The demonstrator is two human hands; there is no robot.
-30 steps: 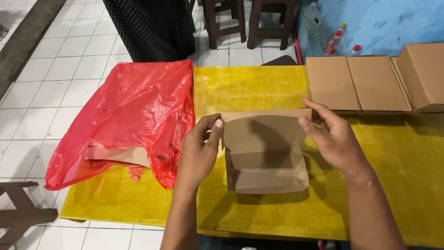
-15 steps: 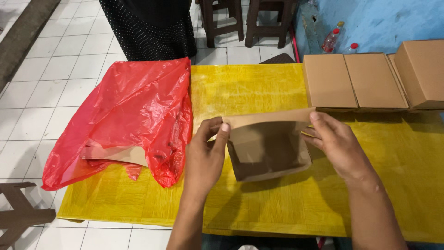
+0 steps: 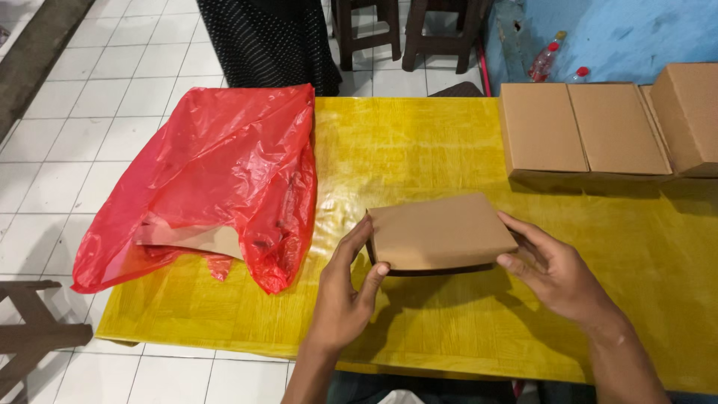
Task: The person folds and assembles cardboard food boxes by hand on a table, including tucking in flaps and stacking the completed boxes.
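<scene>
Covering most of the view, a yellow table (image 3: pixel 419 150) with a glossy, wood-grain top stands on a floor of white tiles (image 3: pixel 112 60); a blue wall (image 3: pixel 636 30) rises at the upper right, and dark stools (image 3: pixel 407 30) stand beyond the table's far edge. A second stool (image 3: pixel 30 329) is cut off at the lower left. At the top, a person's black dotted garment (image 3: pixel 273 41) shows only in part. Two plastic bottles (image 3: pixel 544 61) with red caps stand against the wall, too small to make out further.

Near the table's front edge lies a small brown cardboard box (image 3: pixel 437 233), lid closed, plain and without visible print. The left hand (image 3: pixel 344 295) clamps its near left corner, thumb on the front and fingers along the side. The right hand (image 3: pixel 557 273) rests against its right end, fingers loosely together, thumb touching the lower corner; whether it grips cannot be told.

To the left, a crumpled red plastic bag (image 3: pixel 217 172) holds a flat piece of cardboard (image 3: pixel 198 239), mostly hidden inside. At the far right, a row of closed brown boxes (image 3: pixel 583 127) sits side by side, the last cut off by the edge.
</scene>
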